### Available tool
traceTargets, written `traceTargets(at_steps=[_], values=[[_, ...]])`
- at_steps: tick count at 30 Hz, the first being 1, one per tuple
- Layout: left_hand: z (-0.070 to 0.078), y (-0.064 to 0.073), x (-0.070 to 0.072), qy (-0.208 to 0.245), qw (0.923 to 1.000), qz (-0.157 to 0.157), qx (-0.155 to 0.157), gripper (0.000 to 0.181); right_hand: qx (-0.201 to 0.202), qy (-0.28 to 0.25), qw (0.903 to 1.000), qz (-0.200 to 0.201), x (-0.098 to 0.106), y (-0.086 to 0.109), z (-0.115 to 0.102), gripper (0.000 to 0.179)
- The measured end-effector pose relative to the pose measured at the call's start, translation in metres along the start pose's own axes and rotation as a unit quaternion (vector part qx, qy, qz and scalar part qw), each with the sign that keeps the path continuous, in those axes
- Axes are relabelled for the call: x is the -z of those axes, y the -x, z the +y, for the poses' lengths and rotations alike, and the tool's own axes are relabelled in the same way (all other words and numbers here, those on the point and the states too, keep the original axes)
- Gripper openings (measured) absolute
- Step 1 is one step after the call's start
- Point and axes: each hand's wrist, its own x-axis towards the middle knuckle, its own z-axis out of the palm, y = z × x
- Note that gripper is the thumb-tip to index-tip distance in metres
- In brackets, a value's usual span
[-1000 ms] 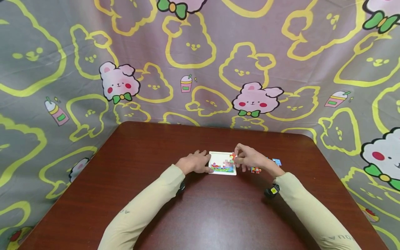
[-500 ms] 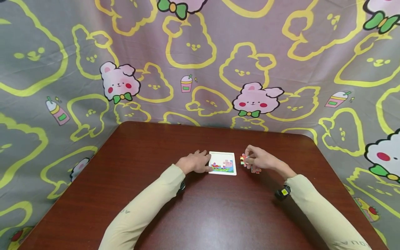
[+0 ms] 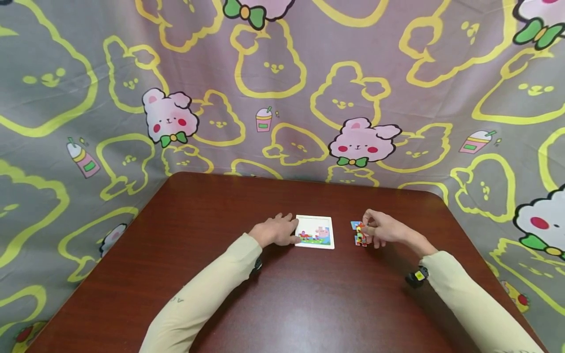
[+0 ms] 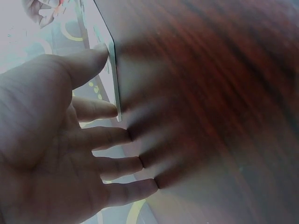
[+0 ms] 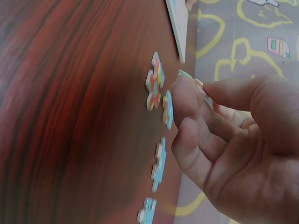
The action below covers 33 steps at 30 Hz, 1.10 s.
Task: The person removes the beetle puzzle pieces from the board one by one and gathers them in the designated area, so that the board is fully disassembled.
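My left hand (image 3: 277, 230) rests with straight fingers at the left edge of a white puzzle board (image 3: 312, 222). In the left wrist view its thumb (image 4: 96, 58) lies over the board's edge and the fingertips touch the table. Pink, green and blue picture pieces fill the lower part of the board. To the right, my right hand (image 3: 381, 229) pinches a jigsaw piece (image 5: 186, 74) between thumb and index finger, mostly hidden by the fingers in the right wrist view. Beneath that hand lie loose pieces, a red-orange one (image 5: 153, 88) among them.
More loose pieces lie on the brown table (image 3: 282, 289), with a light-blue piece (image 5: 159, 163) and another blue piece (image 5: 147, 212) in a row in the right wrist view. Behind the table hangs a cloth (image 3: 291, 73) printed with cartoon rabbits.
My right hand has moved right, away from the board's right side to the loose pieces, with the red jigsaw piece going along. The left hand has stayed on the board.
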Motion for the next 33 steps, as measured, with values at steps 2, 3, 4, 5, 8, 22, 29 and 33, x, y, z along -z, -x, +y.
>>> traceTargets(at_steps=[2, 3, 4, 5, 8, 22, 29, 33], values=[[0.0, 0.0, 0.0, 0.001, 1.0, 0.001, -0.001, 0.065, -0.011, 0.002, 0.9999, -0.004, 0.003, 0.004, 0.003, 0.017], [0.001, 0.0, 0.0, 0.0, 1.0, 0.0, -0.002, 0.065, -0.014, 0.003, 0.9999, -0.006, 0.004, 0.005, 0.005, 0.017], [0.001, 0.0, 0.0, 0.001, 1.0, 0.0, -0.002, 0.065, -0.016, 0.004, 0.9998, -0.009, 0.006, 0.007, 0.006, 0.017], [0.001, 0.0, 0.0, 0.002, 1.0, -0.001, -0.001, 0.065, -0.017, 0.004, 0.9998, -0.011, 0.007, 0.009, 0.008, 0.018], [0.001, 0.0, -0.001, 0.005, 1.0, -0.004, 0.0, 0.065, -0.02, 0.006, 0.9996, -0.02, 0.011, 0.013, 0.012, 0.018], [0.001, -0.001, -0.001, 0.005, 1.0, 0.0, 0.003, 0.063, -0.05, 0.008, 0.9973, -0.053, 0.021, 0.023, 0.027, 0.016], [0.001, -0.003, -0.003, 0.001, 1.0, 0.004, 0.001, 0.064, -0.049, 0.01, 0.9969, -0.06, 0.02, 0.024, 0.035, 0.02], [0.0, -0.003, -0.003, 0.001, 1.0, 0.006, 0.005, 0.064, -0.051, 0.014, 0.9969, -0.059, 0.019, 0.021, 0.037, 0.02]])
